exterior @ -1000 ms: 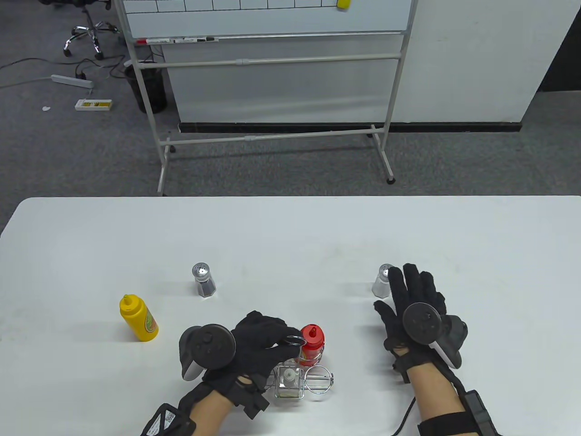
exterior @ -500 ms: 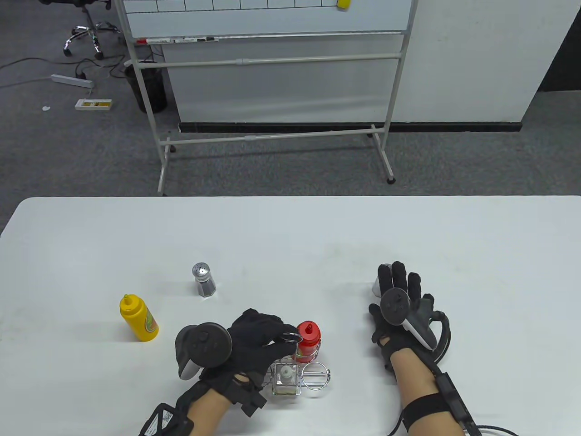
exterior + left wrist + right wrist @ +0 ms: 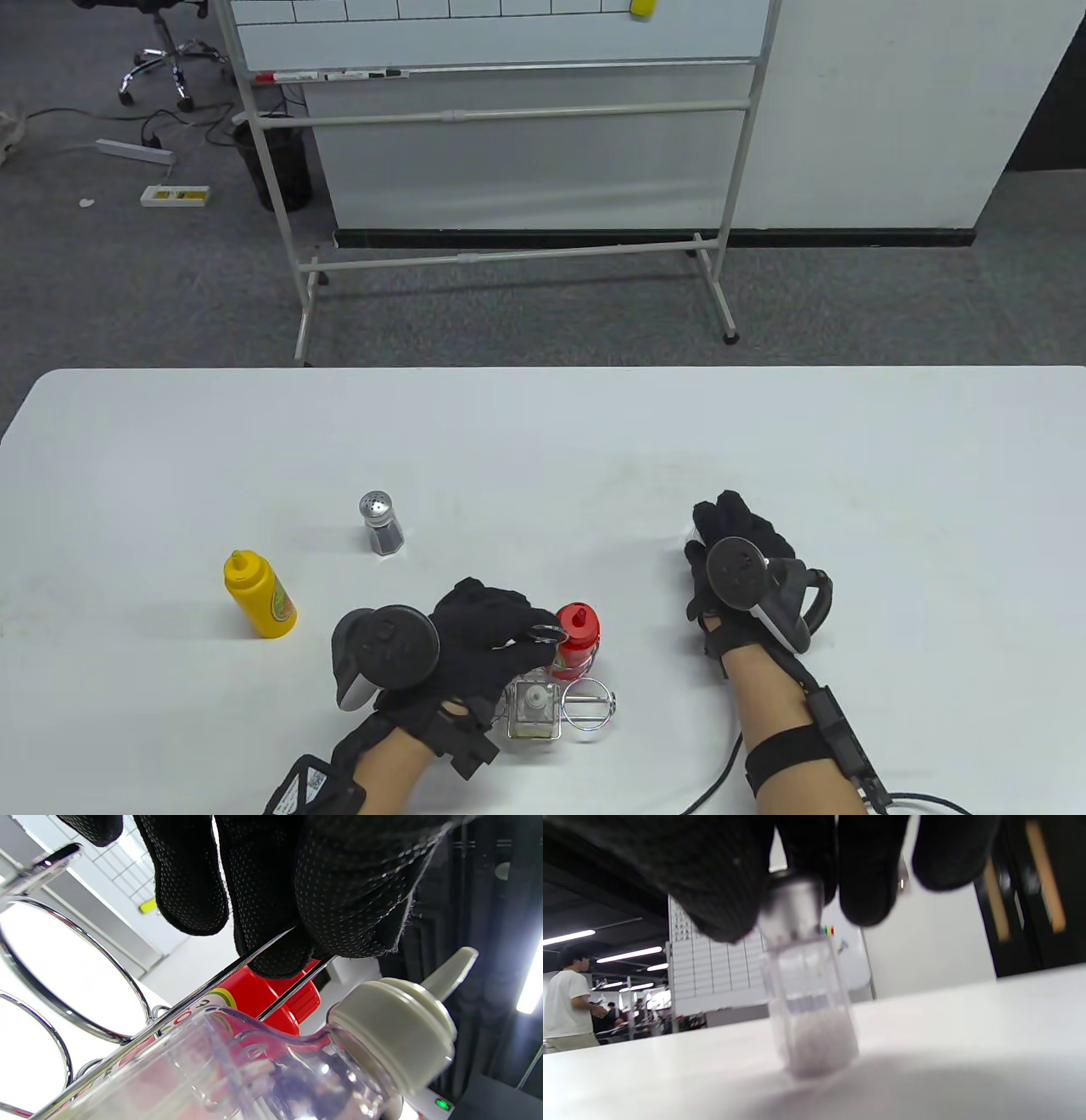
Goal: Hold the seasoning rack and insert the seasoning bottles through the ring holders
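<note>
Looked down from high over the white bench (image 3: 543, 441); wrist views sat close, low, tilted upward, sharing its surface.

Table view: the salt shaker (image 3: 806, 984) was fully hidden under the right hand (image 3: 736, 552); only the right wrist view showed it, blurred, its cap covered by the fingers (image 3: 869, 870). Whether its base touched the worktop (image 3: 543, 441) couldn't be told. The left hand (image 3: 475, 632) covered the rack (image 3: 564, 692) handle's upper part. In the left wrist view the glass bottle (image 3: 254, 1073) and rack rings were cut off at the bottom and left edges, and the red bottle (image 3: 258, 993) was mostly hidden.
</note>
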The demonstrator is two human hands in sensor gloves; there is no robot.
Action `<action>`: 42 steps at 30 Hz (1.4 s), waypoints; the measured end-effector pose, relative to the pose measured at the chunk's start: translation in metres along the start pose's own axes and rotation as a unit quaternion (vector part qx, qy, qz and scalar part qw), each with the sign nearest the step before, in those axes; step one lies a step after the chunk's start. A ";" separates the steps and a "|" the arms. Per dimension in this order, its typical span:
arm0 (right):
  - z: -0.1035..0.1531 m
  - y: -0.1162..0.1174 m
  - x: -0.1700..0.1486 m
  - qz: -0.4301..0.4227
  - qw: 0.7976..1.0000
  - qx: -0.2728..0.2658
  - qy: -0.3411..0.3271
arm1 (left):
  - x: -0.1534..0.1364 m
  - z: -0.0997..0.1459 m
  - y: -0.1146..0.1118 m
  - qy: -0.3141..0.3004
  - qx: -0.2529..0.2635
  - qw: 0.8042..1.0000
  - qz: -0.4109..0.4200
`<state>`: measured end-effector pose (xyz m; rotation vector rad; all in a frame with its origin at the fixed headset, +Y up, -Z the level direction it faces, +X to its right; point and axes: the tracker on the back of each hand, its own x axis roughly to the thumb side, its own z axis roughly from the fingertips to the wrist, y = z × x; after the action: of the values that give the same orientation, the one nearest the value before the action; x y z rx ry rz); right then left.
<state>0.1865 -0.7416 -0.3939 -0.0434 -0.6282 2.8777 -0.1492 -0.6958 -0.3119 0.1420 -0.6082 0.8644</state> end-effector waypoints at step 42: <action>0.064 -0.080 0.108 -0.154 0.870 0.211 -0.418 | -0.004 0.000 0.008 0.019 0.014 0.999 0.023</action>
<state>0.0907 -0.6758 -0.3009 1.2842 -0.0655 2.5355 -0.1575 -0.6934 -0.3149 0.1370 -0.5658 0.9186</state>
